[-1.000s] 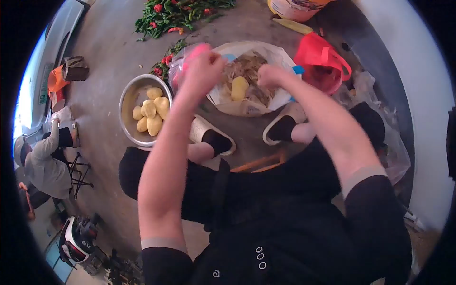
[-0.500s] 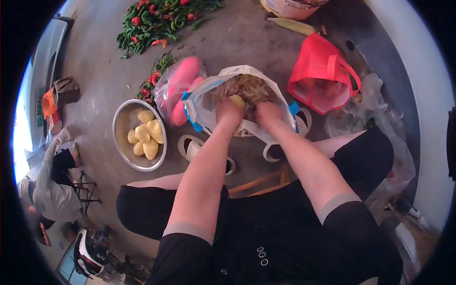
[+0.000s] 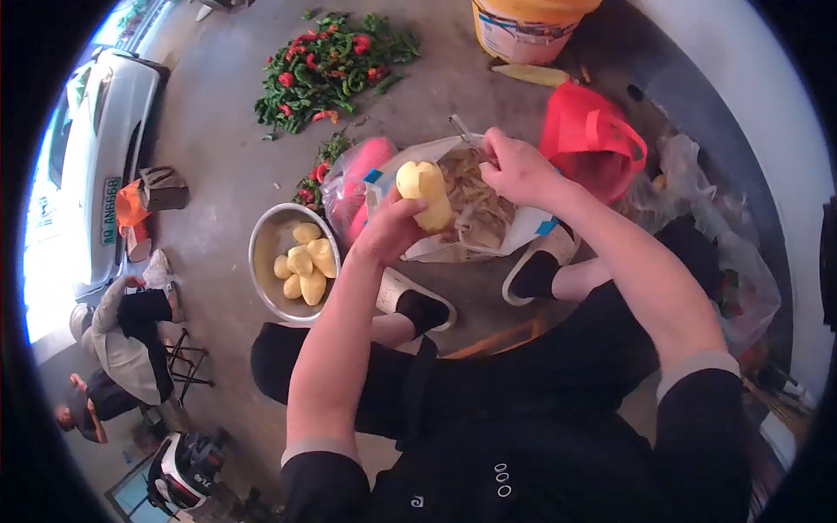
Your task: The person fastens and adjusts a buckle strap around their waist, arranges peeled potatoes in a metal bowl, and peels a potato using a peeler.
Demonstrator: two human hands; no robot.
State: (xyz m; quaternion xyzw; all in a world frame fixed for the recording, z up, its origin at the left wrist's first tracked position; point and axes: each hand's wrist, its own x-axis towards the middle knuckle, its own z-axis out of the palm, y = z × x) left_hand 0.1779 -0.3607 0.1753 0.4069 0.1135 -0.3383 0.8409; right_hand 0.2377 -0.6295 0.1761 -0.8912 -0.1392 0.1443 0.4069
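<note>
My left hand (image 3: 392, 228) is closed around a pale yellow peeled potato (image 3: 422, 193), held up over the left side of an open white bag (image 3: 532, 228). My right hand (image 3: 520, 170) has its fingers closed on a slim metal peeler (image 3: 462, 131), which points up and away from the potato. The peeler's handle is mostly hidden by my fingers. Below both hands, a heap of potato peelings (image 3: 479, 209) fills the bag. To the left, a metal basin (image 3: 259, 272) holds several peeled potatoes (image 3: 300, 260).
Green and red peppers (image 3: 336, 74) lie piled on the floor ahead. A pink item in clear plastic (image 3: 362, 174) touches the bag's left side. A red bag (image 3: 571, 131), a yellow bucket (image 3: 523, 44) and clear plastic (image 3: 693, 187) are to the right. Seated people (image 3: 131, 349) are far left.
Both hands have risen out of the bag. My left hand has brought up the potato, and the peeler now shows in my right hand. The view has shifted slightly.
</note>
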